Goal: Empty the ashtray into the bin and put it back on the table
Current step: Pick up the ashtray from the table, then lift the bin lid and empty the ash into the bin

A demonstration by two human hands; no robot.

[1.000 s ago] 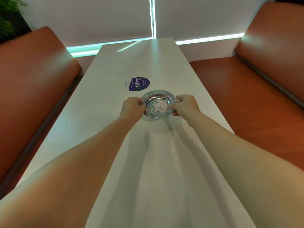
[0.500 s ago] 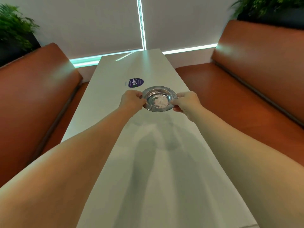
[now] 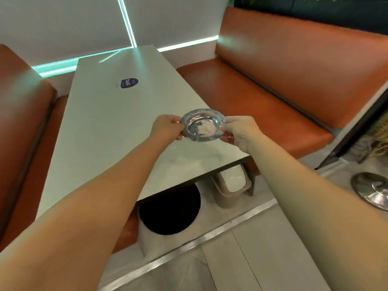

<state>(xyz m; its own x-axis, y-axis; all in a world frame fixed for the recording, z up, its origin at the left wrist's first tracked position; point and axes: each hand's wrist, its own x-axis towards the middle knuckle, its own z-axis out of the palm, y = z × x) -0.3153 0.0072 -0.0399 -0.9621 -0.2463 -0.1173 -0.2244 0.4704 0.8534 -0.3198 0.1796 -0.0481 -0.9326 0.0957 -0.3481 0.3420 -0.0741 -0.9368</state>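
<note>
Grey floor tiles [image 3: 247,259] crossed by a metal strip lie nearest, and standing on them under the near end of the white table [image 3: 105,122] are a beige swing-lid bin [image 3: 232,186] and, beside it, a round black shape [image 3: 170,211] that may be the table's base or a lined bin mouth; I cannot tell which. Above the table's near right corner the ashtray [image 3: 202,124] is held clear of the top, roughly level, a small heap of pale ash in its bowl. The left hand [image 3: 168,128] pinches its left rim and the right hand [image 3: 239,131] grips the right rim, both closed on it. The main risk, I judge, is a tilt or jolt on the way down spilling ash onto the table or floor; the table edge overhangs the bin, so the tray must go round it, and the swing lid may need pushing. A metal lid-like disc [image 3: 372,191] lies on the floor at right. Farther off, a round purple sticker [image 3: 129,82] sits on the table between orange benches [image 3: 273,97].
</note>
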